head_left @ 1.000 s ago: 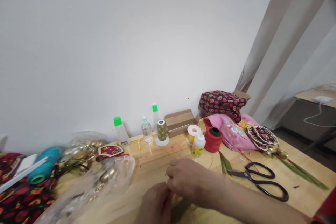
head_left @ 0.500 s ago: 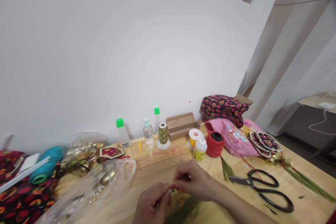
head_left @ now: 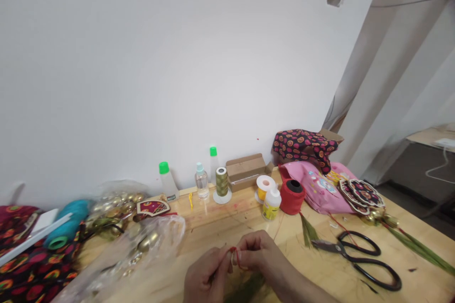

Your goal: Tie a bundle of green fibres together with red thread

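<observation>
My left hand (head_left: 208,273) and my right hand (head_left: 261,258) meet low in the middle of the view, over the wooden table. Both pinch a thin red cord (head_left: 237,257), which forms a small loop between the fingertips. Under the hands lies a blurred dark green tassel (head_left: 249,289); whether it joins the cord I cannot tell. Right of my right hand are another green tassel (head_left: 308,228) and black-handled scissors (head_left: 355,256), blades pointing left. Farther back stand a spool of red thread (head_left: 293,196) and a white glue bottle with a yellow label (head_left: 272,203).
A clear plastic bag (head_left: 156,241) with gold bells lies left, near a teal thread cone (head_left: 67,222). Along the wall stand green-capped bottles (head_left: 168,182), an olive thread spool (head_left: 222,183) and a cardboard box (head_left: 247,173). A pink bag (head_left: 313,189) sits back right.
My right hand has lowered slightly and its fingers have curled in. The red cord now shows as a loop between both hands. The view has shifted a little.
</observation>
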Motion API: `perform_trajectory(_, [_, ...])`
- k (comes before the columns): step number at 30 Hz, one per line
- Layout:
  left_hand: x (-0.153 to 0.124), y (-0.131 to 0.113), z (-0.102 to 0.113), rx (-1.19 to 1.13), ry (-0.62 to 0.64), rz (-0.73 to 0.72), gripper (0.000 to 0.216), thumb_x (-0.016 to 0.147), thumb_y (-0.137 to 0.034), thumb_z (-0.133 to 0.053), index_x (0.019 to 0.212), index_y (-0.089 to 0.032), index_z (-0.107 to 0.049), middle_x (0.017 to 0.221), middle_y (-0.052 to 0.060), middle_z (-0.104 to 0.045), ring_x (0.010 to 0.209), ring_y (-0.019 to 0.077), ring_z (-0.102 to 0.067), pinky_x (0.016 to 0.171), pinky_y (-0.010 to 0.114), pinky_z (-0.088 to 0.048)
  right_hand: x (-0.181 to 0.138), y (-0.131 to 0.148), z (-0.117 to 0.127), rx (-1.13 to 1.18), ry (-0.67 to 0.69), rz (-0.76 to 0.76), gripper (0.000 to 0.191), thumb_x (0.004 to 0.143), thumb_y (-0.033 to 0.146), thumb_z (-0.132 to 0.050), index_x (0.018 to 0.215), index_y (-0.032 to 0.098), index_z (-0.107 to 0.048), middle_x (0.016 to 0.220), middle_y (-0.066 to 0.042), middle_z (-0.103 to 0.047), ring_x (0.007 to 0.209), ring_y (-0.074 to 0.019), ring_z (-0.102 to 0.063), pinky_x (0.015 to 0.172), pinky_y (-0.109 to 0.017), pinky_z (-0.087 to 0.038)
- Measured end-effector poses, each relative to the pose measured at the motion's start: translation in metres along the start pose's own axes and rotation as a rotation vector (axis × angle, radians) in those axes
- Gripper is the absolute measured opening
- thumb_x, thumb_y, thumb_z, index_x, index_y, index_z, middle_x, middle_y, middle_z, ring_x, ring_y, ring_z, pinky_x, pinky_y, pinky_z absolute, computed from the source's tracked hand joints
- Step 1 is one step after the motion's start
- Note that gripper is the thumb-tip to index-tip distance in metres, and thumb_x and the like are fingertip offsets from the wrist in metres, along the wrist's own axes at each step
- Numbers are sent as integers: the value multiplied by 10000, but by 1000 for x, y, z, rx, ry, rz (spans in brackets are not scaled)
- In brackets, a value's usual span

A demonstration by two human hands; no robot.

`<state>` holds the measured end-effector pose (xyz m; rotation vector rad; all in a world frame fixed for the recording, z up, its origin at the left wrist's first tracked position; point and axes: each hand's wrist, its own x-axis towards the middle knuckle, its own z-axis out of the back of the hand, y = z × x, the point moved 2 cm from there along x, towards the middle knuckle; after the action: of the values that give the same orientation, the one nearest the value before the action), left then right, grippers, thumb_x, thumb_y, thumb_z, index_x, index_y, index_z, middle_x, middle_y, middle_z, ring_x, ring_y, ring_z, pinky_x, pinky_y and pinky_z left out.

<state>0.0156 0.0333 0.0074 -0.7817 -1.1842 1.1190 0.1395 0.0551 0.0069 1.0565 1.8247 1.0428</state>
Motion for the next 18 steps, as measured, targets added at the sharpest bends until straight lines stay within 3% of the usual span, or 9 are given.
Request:
perform_trajectory(4, [1,6,1,-140,33,210,228,686,-331,-555,536,-163,-587,464,-37,-436,447,102,-382,449,208,-299,3,-20,1,215,-3,-189,104,498,196,-605,485,116,-540,318,74,-384,296,-22,-231,350,-178,-119])
perform_trajectory(7, [3,13,4,-241,57,340,298,671,-375,-564,483,-145,-535,417,-57,-366,409,80,-312,408,202,-242,5,-24,9,166,-12,-209,152,529,239,-625,507,115,-540,349,64,-397,307,-28,-255,344,-171,-120])
perform_trajectory(10, [5,19,7,-309,26,389,319,658,-397,-574,480,-135,-535,402,-63,-358,398,72,-295,401,202,-216,0,-10,24,-115,-213,68,200,603,311,-626,621,114,-597,505,14,-515,401,-57,-372,384,-171,-255])
perform_trajectory(13, [6,20,8,-349,6,418,323,646,-405,-588,479,-133,-538,391,-68,-351,397,70,-293,404,199,-212,-15,7,29,-414,-416,420,201,717,332,-541,753,150,-617,718,-39,-594,650,-132,-505,569,-215,-386])
perform_trajectory(15, [6,20,7,-364,20,441,313,642,-408,-592,499,-132,-555,395,-68,-357,397,69,-294,403,196,-215,-23,9,23,-563,-369,529,203,765,311,-481,775,162,-619,775,-55,-604,674,-142,-513,587,-223,-397])
perform_trajectory(18, [6,21,5,-374,51,458,302,626,-419,-600,544,-129,-590,407,-68,-362,394,67,-293,395,190,-221,-24,-5,7,-697,-209,494,201,738,283,-508,860,165,-616,829,-60,-615,525,-99,-483,477,-196,-382])
